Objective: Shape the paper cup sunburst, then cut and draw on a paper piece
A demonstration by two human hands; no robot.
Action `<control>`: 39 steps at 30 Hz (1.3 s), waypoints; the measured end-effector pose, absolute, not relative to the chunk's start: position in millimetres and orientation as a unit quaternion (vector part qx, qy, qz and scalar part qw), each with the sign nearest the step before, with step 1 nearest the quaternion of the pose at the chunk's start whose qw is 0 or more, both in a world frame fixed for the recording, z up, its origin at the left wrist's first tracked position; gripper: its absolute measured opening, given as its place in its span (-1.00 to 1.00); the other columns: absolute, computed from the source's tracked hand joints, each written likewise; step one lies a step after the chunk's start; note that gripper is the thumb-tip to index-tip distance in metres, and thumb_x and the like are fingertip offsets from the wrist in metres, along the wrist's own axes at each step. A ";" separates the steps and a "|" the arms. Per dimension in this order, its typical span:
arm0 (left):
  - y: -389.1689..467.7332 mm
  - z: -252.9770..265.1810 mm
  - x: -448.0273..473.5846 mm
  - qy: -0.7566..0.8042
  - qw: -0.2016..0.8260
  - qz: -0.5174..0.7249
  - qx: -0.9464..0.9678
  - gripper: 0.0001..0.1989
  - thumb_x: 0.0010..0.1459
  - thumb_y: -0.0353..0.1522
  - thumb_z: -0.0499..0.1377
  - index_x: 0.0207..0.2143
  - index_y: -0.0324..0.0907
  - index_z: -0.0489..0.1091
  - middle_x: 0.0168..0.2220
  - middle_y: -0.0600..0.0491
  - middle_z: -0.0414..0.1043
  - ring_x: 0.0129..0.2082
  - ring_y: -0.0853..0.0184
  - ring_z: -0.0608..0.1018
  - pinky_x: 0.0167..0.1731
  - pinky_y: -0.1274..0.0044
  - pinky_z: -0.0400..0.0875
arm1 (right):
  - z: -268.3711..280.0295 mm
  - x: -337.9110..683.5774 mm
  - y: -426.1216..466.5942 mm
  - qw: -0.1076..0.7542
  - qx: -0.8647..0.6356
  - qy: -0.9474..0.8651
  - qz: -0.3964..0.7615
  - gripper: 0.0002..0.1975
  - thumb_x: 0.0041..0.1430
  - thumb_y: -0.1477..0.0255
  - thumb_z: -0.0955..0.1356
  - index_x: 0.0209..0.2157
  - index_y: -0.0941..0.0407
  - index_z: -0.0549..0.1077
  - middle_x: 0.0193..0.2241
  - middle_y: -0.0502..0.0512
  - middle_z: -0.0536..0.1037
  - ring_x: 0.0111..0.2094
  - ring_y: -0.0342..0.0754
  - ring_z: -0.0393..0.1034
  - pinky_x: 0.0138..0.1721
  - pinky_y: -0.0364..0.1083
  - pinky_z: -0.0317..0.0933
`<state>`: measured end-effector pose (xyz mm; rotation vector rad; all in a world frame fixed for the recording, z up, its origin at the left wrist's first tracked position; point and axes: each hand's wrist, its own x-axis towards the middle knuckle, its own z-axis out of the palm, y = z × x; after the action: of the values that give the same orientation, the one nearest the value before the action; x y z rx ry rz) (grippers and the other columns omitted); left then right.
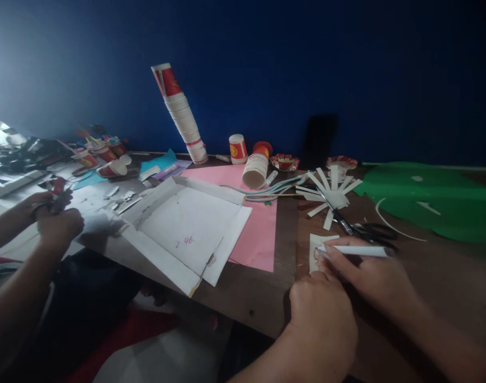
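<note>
My right hand point(366, 276) is closed around a white marker point(358, 250), its tip over a small pale piece of paper point(312, 243) on the brown table. Reddish-orange curved lines show on that paper near the tip. My left hand point(325, 314) is curled, its fingertips pressing the paper's lower edge. Just beyond my hands lie black-handled scissors point(373, 232), their blades resting across a fan of white paper strips point(333, 194).
A white box lid point(195, 218) lies on pink paper point(262, 234). Behind it stand a leaning stack of paper cups point(181, 114) and other cups point(254, 169). Green sheet point(438, 194) lies right. A co-worker's hands point(53, 213) hold something at left.
</note>
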<state>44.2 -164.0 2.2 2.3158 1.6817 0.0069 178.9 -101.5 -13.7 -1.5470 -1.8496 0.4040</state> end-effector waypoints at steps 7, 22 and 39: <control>-161.5 3.5 44.6 0.587 0.143 -0.021 0.797 -0.51 0.30 -0.36 0.16 0.25 -0.33 0.38 -0.19 -0.22 0.56 -0.26 0.20 0.63 -0.34 0.52 0.46 | -12.5 178.9 -100.2 0.344 -0.596 -0.709 0.155 -0.72 0.15 0.16 0.33 -0.36 0.02 0.60 -0.36 0.09 0.72 -0.33 0.11 0.63 -0.23 0.03 0.46; -161.7 5.4 43.8 0.595 0.143 -0.009 0.791 -0.44 0.29 -0.36 0.18 0.31 -0.35 0.31 -0.19 -0.19 0.57 -0.27 0.20 0.63 -0.34 0.51 0.47 | -12.7 179.7 -99.5 0.344 -0.605 -0.704 0.139 -0.71 0.16 0.15 0.32 -0.36 0.01 0.60 -0.37 0.10 0.72 -0.33 0.13 0.62 -0.24 0.05 0.44; -161.7 11.4 42.3 0.589 0.153 -0.018 0.793 -0.52 0.31 -0.36 0.16 0.25 -0.33 0.38 -0.16 -0.20 0.56 -0.24 0.19 0.63 -0.31 0.50 0.47 | -10.7 178.7 -101.8 0.347 -0.610 -0.700 0.136 -0.72 0.17 0.14 0.32 -0.36 -0.01 0.58 -0.39 0.07 0.72 -0.37 0.13 0.62 -0.31 0.04 0.44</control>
<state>42.3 -161.7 11.4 2.2757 1.6898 -0.0504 178.7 -101.8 -10.7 -1.5817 -1.8158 0.3525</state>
